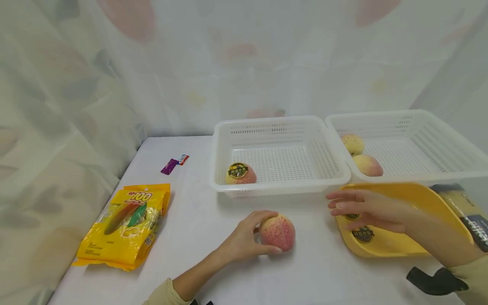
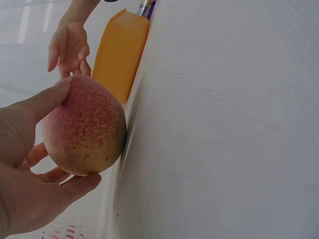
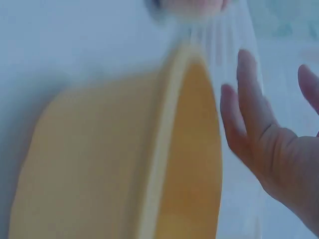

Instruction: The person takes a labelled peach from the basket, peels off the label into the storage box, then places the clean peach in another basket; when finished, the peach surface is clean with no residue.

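Pink-speckled peach (image 1: 277, 231) sits on the counter (image 1: 198, 220), gripped by the left hand (image 1: 244, 241); the right hand (image 1: 366, 209) hovers open over the yellow tray (image 1: 438, 203). A loose grip could let it roll before the baskets (image 1: 280, 123).

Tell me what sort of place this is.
Probably a makeshift sorting spot at home: a white table against a flowered curtain, with two white baskets holding peaches, a yellow tray and a snack bag.

yellow tray (image 3: 114, 164): blurred, cut off at bottom | dark packet (image 1: 467, 212): cut off at right edge
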### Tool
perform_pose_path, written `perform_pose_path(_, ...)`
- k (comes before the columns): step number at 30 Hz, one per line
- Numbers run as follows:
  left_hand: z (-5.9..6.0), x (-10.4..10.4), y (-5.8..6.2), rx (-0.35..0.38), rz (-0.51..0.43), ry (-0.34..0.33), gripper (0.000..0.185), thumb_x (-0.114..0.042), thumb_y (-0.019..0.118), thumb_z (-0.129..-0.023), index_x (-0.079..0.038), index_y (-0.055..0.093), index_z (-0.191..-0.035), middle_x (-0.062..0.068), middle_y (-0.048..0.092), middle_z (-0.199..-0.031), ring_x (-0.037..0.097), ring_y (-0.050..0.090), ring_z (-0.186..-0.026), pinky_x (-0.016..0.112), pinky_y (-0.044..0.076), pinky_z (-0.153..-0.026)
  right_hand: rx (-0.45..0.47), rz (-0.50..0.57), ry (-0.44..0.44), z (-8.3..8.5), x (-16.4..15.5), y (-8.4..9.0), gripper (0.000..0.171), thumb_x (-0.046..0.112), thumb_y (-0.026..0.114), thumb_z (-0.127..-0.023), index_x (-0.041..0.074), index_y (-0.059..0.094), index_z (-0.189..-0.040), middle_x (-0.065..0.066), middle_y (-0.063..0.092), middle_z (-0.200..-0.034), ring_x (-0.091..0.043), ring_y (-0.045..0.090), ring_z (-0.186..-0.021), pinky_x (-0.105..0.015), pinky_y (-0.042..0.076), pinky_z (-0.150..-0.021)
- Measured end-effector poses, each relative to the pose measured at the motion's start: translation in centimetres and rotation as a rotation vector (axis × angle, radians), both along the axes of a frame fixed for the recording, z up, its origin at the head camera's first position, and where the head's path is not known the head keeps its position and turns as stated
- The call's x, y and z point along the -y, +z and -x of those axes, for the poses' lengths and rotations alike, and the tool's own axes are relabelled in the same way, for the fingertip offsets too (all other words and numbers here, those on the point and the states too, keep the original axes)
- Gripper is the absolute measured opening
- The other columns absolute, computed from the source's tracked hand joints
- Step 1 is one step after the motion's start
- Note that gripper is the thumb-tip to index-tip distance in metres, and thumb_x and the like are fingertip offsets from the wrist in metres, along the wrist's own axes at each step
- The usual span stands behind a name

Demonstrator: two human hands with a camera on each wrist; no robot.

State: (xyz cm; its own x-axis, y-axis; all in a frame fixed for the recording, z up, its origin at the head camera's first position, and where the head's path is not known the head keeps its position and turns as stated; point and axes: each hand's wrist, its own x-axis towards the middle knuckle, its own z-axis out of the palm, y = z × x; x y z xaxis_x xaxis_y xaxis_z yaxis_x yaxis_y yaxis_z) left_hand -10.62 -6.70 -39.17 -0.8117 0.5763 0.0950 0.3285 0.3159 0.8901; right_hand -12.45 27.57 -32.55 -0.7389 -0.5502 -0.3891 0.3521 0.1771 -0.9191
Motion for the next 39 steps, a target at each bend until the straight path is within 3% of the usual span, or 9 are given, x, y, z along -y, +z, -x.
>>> perform_pose_path(6, -0.1, 0.0, 0.0, -0.016, -0.004, 0.005, 0.072, -0.023, 0.087, -0.07, -0.014, 0.053, -0.133, -0.001, 0.052, -0.129, 0.017, 0.049, -0.117, 0.027, 0.048, -0.09, 0.031, -0.022, -0.002, -0.5, 5.3, -0.5, 0.059, 0.018, 0.058, -0.096, -0.001, 0.029, -0.144, -0.027, 0.031, -0.141, -0.038, 0.042, -0.122, -0.049, 0.051, -0.088)
perform_pose_path(16, -0.3, -0.1, -0.1, -0.069, -0.011, -0.022, 0.072, -0.021, 0.086, -0.071, -0.012, 0.052, -0.133, 0.0, 0.051, -0.129, 0.015, 0.049, -0.117, 0.028, 0.048, -0.09, 0.041, -0.122, -0.016, -0.8, 11.1, -3.4, 0.077, 0.023, 0.076, -0.084, 0.005, 0.031, -0.143, -0.023, 0.033, -0.135, -0.03, 0.055, -0.103, -0.048, 0.055, -0.078)
perform_pose_path(22, -0.4, 0.0, 0.1, -0.08, -0.007, -0.025, 0.073, -0.021, 0.086, -0.071, -0.014, 0.052, -0.134, -0.001, 0.05, -0.13, 0.013, 0.048, -0.118, 0.028, 0.048, -0.091, 0.0, -0.116, 0.013, -1.0, 12.3, -3.6, 0.073, 0.021, 0.077, -0.082, 0.005, 0.037, -0.14, -0.018, 0.042, -0.128, -0.027, 0.057, -0.096, -0.043, 0.057, -0.074)
perform_pose_path(30, -0.4, -0.1, 0.1, -0.111, 0.001, -0.028, 0.073, -0.022, 0.086, -0.071, -0.013, 0.051, -0.134, 0.001, 0.05, -0.13, 0.016, 0.049, -0.118, 0.028, 0.048, -0.091, -0.008, -0.12, -0.014, -1.2, 12.7, -3.6, 0.07, 0.018, 0.078, -0.081, 0.005, 0.039, -0.139, -0.016, 0.044, -0.126, -0.026, 0.057, -0.095, -0.041, 0.057, -0.075)
perform_pose_path(35, -0.3, 0.1, 0.5, -0.077, 0.017, -0.023, 0.074, -0.024, 0.085, -0.072, -0.014, 0.05, -0.136, 0.0, 0.05, -0.131, 0.016, 0.048, -0.119, 0.029, 0.047, -0.093, -0.02, -0.117, -0.026, -1.3, 12.7, -3.7, 0.067, 0.014, 0.077, -0.081, 0.003, 0.041, -0.137, -0.017, 0.046, -0.124, -0.025, 0.058, -0.094, -0.042, 0.057, -0.073)
perform_pose_path(39, 0.3, 0.8, 1.6, -0.03, 0.001, -0.006, 0.071, -0.022, 0.082, -0.077, -0.013, 0.047, -0.138, 0.003, 0.049, -0.135, 0.024, 0.046, -0.123, 0.033, 0.044, -0.099, -0.022, -0.106, -0.033, -1.3, 12.6, -3.8, 0.067, 0.014, 0.077, -0.081, 0.003, 0.042, -0.137, -0.018, 0.047, -0.121, -0.025, 0.059, -0.094, -0.043, 0.057, -0.074)
